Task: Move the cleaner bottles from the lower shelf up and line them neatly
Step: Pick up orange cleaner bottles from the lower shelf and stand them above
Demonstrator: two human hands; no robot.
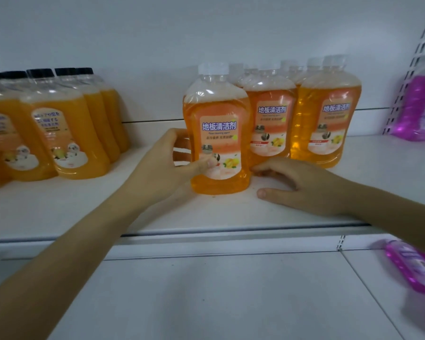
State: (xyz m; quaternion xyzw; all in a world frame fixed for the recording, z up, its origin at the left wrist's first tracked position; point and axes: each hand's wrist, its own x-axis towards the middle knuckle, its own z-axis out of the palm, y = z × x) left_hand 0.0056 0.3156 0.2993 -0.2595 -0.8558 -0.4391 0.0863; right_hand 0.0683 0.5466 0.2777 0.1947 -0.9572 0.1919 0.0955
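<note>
Head view, left to right? (A)

black-capped orange bottles [59,133] at the upper shelf [59,204] left edge. Mid-shelf near the front edge, left hand [162,163] grips the front white-capped cleaner bottle [217,133], thumb on label. (B)

Other side? (A)

right hand [297,185] palm-down on shelf, fingers loosely curled, holding nothing, fingertips by that bottle's base. purple bottles [422,101] at right edge. (B)

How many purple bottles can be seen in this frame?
2. One purple bottle stands at the far right of the upper shelf, cut by the frame edge; another, blurred and tilted, is at the lower right below that shelf. More may be hidden beyond the edge.
</note>
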